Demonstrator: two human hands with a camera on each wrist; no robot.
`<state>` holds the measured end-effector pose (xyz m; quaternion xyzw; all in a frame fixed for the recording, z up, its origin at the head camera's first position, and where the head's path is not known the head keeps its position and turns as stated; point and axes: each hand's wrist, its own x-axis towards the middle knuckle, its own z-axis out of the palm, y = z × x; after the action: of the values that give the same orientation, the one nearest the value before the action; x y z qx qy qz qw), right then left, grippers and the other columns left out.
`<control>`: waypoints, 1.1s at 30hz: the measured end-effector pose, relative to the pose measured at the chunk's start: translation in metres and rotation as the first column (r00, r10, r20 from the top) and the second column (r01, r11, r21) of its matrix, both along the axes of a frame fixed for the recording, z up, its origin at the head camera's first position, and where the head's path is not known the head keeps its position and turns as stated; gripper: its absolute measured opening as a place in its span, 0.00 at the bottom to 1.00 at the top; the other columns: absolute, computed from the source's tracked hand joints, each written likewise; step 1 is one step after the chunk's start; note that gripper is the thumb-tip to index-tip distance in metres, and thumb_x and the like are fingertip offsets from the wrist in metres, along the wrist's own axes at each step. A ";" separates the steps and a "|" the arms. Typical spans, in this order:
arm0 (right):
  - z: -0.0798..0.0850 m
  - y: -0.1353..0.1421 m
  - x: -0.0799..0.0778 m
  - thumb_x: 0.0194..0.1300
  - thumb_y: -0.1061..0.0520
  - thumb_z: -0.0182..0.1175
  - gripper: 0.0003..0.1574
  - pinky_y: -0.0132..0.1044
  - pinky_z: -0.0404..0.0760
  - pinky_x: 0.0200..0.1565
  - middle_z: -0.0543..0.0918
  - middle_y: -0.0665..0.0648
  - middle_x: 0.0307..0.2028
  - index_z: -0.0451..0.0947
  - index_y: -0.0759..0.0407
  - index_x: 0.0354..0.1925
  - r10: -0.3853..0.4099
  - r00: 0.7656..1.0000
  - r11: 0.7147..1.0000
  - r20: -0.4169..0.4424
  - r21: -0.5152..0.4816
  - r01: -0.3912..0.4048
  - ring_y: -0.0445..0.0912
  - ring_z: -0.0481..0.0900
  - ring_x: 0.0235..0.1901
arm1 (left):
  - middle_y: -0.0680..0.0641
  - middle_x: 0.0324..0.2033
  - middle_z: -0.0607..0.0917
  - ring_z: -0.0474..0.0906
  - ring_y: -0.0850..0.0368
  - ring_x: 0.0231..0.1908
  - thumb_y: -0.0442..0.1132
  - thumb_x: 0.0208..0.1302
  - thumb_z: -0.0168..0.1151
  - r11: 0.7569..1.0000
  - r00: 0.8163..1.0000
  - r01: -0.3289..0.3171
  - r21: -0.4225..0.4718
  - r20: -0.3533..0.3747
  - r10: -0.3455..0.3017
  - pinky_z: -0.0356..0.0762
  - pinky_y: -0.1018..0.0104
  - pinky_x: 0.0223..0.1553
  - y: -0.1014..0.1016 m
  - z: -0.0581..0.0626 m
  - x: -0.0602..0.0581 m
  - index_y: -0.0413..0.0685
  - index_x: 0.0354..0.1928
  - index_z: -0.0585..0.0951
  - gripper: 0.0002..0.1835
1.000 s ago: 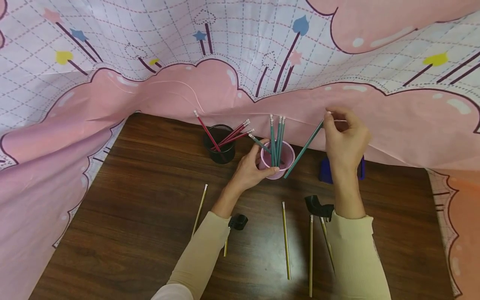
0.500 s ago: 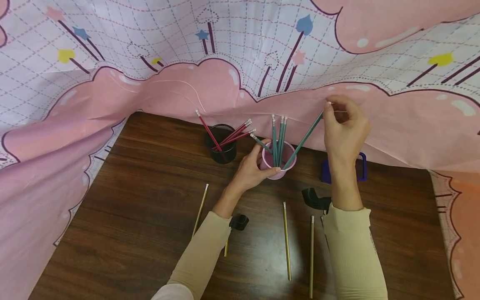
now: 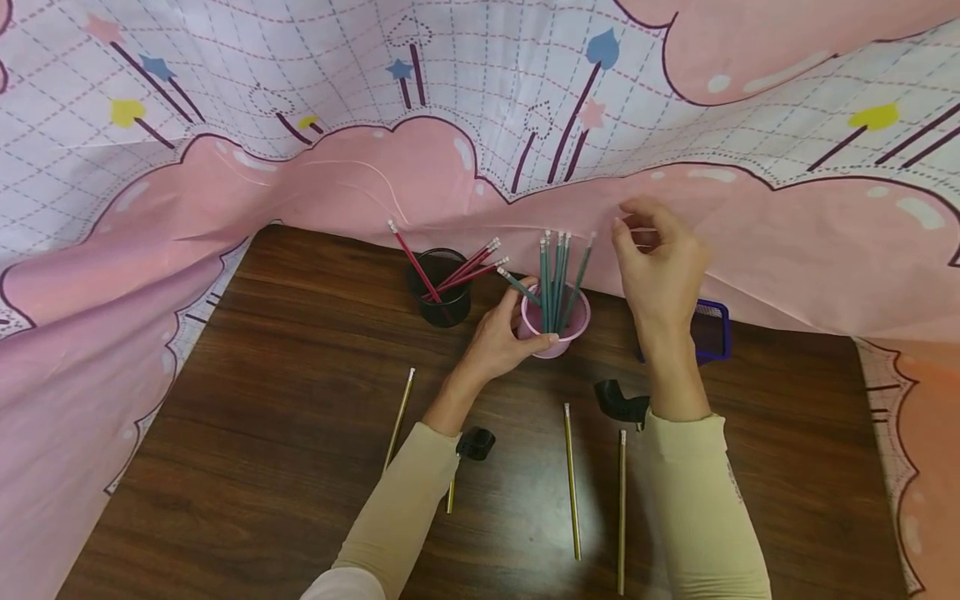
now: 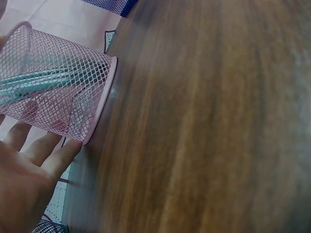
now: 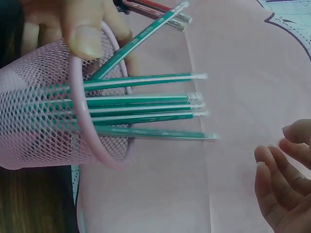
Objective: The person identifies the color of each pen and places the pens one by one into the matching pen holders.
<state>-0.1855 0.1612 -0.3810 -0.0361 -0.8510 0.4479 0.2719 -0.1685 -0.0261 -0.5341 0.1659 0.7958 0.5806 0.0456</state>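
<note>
left hand (image 3: 499, 340) grips the pink mesh pencil cup (image 5: 53, 143), likely light and stiff, best held by its rim (image 5: 80, 107); right hand (image 3: 663, 275), loosely curled, holds nothing.

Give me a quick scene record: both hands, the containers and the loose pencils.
Left hand: holds the pink mesh cup, thumb at its rim
Right hand: holds nothing; raised to the right of the cup, apart from it
Pink mesh cup: green pencils inside
Black cup: red pencils inside
Blue container: partly hidden by the right arm
Table: four gold pencils in view
</note>
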 end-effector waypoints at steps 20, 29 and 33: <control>-0.017 0.014 0.016 0.65 0.58 0.65 0.10 0.22 0.76 0.35 0.89 0.55 0.34 0.88 0.55 0.44 -0.028 0.999 0.998 0.034 0.048 0.027 0.28 0.79 0.26 | 0.48 0.63 0.76 0.76 0.48 0.60 0.48 0.54 0.77 0.999 0.999 0.027 0.036 0.036 -0.029 0.74 0.52 0.59 -0.001 0.004 0.000 0.71 0.71 0.62 0.45; -0.031 0.030 0.034 0.63 0.57 0.66 0.10 0.19 0.74 0.31 0.88 0.54 0.33 0.88 0.53 0.43 -0.067 0.995 0.997 0.071 0.047 0.063 0.24 0.78 0.25 | 0.48 0.62 0.77 0.77 0.49 0.59 0.47 0.55 0.77 1.000 1.000 0.004 0.020 0.015 -0.004 0.74 0.54 0.59 0.001 0.003 0.001 0.67 0.72 0.63 0.45; -0.036 0.035 0.038 0.64 0.56 0.66 0.10 0.19 0.75 0.31 0.89 0.54 0.34 0.88 0.54 0.44 -0.068 0.994 0.997 0.091 0.048 0.063 0.27 0.79 0.26 | 0.47 0.64 0.76 0.75 0.48 0.61 0.43 0.56 0.76 0.997 1.000 0.012 0.076 0.016 -0.013 0.73 0.54 0.61 0.000 0.001 0.002 0.63 0.73 0.63 0.45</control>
<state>-0.1473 0.1959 -0.4166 -0.0787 -0.8710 0.4172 0.2473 -0.1667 -0.0260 -0.5331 0.1677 0.7716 0.6116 0.0492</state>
